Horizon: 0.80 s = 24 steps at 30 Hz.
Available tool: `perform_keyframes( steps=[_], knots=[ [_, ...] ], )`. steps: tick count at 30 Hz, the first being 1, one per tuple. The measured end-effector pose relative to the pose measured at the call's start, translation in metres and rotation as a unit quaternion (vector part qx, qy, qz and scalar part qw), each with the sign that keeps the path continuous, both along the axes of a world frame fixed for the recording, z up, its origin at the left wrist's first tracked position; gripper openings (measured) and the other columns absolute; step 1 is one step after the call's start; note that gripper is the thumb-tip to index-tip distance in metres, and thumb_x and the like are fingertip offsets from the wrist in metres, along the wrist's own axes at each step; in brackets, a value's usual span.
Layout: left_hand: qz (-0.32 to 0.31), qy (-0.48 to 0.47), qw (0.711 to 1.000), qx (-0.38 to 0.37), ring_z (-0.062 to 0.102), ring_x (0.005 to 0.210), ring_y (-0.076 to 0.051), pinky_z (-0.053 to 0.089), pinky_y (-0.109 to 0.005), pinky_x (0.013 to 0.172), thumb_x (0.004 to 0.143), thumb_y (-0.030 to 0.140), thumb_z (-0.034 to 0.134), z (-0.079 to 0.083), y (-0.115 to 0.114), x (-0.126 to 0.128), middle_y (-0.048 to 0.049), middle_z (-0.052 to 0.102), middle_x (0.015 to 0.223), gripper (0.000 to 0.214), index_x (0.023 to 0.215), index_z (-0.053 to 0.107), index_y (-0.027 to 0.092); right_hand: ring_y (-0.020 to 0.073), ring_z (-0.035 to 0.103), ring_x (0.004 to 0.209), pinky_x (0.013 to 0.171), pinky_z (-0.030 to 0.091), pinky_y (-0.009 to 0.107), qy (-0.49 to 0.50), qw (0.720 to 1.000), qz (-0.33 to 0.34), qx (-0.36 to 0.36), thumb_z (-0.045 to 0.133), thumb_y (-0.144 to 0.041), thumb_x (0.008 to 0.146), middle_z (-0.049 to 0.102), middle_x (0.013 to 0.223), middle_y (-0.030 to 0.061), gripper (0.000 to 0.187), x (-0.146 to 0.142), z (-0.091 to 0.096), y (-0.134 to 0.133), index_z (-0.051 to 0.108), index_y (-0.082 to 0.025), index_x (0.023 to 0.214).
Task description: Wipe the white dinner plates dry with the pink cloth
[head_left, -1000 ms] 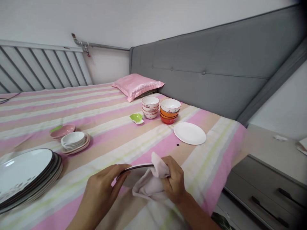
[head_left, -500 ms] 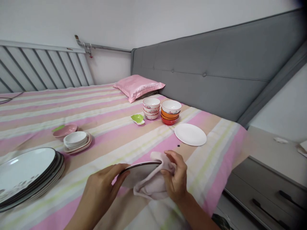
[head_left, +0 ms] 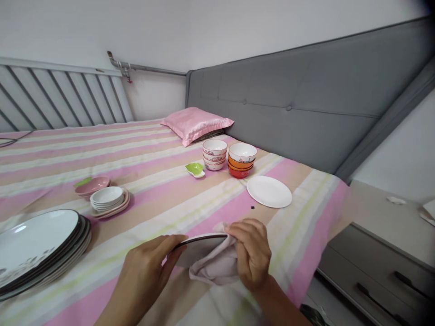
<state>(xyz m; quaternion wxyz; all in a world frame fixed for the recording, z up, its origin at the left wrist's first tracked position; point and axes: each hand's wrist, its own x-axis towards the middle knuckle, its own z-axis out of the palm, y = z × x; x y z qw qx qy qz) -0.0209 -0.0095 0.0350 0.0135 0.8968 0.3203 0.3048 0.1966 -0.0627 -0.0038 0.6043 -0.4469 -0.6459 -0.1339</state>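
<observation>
My left hand [head_left: 144, 276] grips the near rim of a dark-rimmed plate [head_left: 199, 246], held almost level just above the striped bed sheet [head_left: 159, 190]. My right hand [head_left: 251, 253] is closed on a pale pink cloth [head_left: 214, 267] that wraps the plate's right edge and hangs under it. The fingers of that hand curl over the top of the rim. Most of the plate's upper face is hidden from this low angle.
A stack of large dark-rimmed plates [head_left: 37, 246] sits at the left. Small white dishes [head_left: 107, 198] and a pink saucer [head_left: 92, 184] lie beyond. Two bowl stacks [head_left: 227, 158], a green dish [head_left: 195, 169] and a white plate [head_left: 269, 191] stand ahead. A grey nightstand [head_left: 380, 253] is at the right.
My right hand has shifted with the cloth along the plate's right rim, and its fingers now fold over the top of the edge. The left hand keeps its hold.
</observation>
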Motion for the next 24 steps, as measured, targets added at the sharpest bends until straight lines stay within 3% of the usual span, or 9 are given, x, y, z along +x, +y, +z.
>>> perform_keyframes(
  steps=[5,13,24],
  knots=[
    [0.004,0.002,1.0,-0.018,0.065,0.063,-0.012,0.046,-0.019,0.057,0.089,0.028,0.051,0.002,-0.002,0.0,0.0028,0.069,0.079,0.012,0.096,0.06,0.025,0.0224,0.059,0.091,0.076,0.05,0.041,-0.027,0.996,0.076,-0.035,0.044,-0.01,0.076,0.061,0.099,0.0106,0.041,-0.004,-0.006,0.001,0.05,-0.016,0.116],
    [0.012,0.002,1.0,-0.011,0.065,0.063,-0.012,0.046,-0.019,0.056,0.089,0.028,0.051,-0.002,-0.001,-0.001,0.0018,0.07,0.081,0.013,0.098,0.06,0.024,0.0197,0.057,0.092,0.076,0.05,0.036,-0.016,0.994,0.047,-0.093,0.042,-0.006,0.079,0.058,0.099,0.0104,0.039,-0.007,-0.016,0.006,0.046,-0.017,0.116],
    [0.033,0.012,0.999,-0.033,0.065,0.063,-0.011,0.045,-0.019,0.056,0.089,0.03,0.051,-0.003,0.002,-0.002,0.0049,0.07,0.081,0.013,0.096,0.06,0.026,0.0181,0.055,0.093,0.079,0.048,0.034,0.019,0.987,0.06,-0.145,0.037,-0.009,0.083,0.056,0.098,0.0085,0.03,-0.007,-0.018,0.006,0.046,-0.018,0.109]
  ],
)
